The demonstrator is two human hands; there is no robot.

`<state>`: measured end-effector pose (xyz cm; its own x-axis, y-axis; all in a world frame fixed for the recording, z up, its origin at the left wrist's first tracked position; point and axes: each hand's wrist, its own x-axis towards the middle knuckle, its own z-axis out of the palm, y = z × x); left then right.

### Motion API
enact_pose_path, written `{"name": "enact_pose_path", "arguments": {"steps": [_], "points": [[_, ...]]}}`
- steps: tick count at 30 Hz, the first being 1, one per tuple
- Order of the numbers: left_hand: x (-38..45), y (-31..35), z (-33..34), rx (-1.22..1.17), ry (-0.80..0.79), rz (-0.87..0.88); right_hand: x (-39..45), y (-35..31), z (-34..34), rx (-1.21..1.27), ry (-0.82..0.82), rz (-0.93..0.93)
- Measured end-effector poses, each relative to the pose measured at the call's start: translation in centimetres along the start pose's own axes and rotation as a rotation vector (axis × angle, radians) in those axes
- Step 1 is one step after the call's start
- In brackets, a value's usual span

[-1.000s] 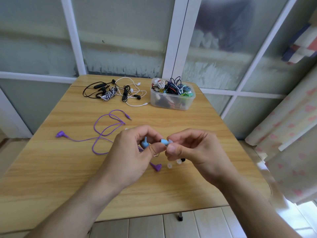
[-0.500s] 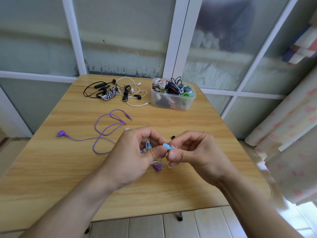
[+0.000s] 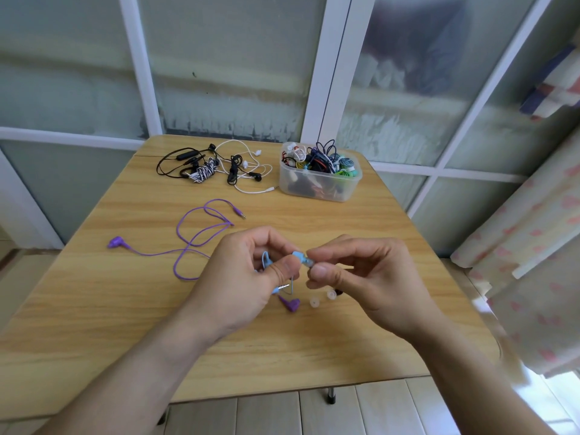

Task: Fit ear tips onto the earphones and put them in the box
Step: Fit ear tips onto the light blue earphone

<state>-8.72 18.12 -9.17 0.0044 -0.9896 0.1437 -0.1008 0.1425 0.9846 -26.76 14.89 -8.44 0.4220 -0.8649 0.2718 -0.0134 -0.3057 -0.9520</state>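
Pinching a blue earbud (image 3: 297, 256) between curled thumb and fingers, the left hand (image 3: 241, 277) holds it above the wooden table (image 3: 125, 309), its blue cable looped in the palm and the plug hanging below. The right hand (image 3: 364, 277), at 3 o'clock of the left, closes thumb and forefinger on a clear ear tip (image 3: 309, 263) at the bud's end. Two loose ear tips (image 3: 314, 302) lie at 6 o'clock beside the purple earphones (image 3: 188, 246). The plastic box (image 3: 320, 183) sits at 12 o'clock.
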Motion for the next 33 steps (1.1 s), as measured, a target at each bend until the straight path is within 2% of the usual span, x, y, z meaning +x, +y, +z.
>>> {"name": "enact_pose_path", "arguments": {"steps": [12, 20, 23, 28, 30, 33], "points": [[0.1, -0.3, 0.0, 0.148, -0.062, 0.078, 0.0, 0.4, -0.2, 0.122, -0.079, 0.094], [-0.2, -0.4, 0.0, 0.006, -0.11, -0.032, 0.0, 0.8, -0.4, 0.112, -0.099, 0.016], [-0.2, -0.5, -0.1, 0.034, -0.12, -0.034, 0.0, 0.9, -0.3, 0.123, -0.109, 0.021], [-0.2, -0.3, 0.4, -0.021, -0.035, 0.005, 0.0, 1.3, 0.6, 0.253, -0.004, 0.09], [-0.3, 0.1, 0.7, -0.079, 0.009, 0.008, 0.0, 1.2, 1.3, 0.29, 0.059, 0.064], [-0.4, 0.5, 1.1, -0.183, 0.081, -0.038, 0.1, 1.3, 1.9, 0.176, 0.141, -0.037]]}}
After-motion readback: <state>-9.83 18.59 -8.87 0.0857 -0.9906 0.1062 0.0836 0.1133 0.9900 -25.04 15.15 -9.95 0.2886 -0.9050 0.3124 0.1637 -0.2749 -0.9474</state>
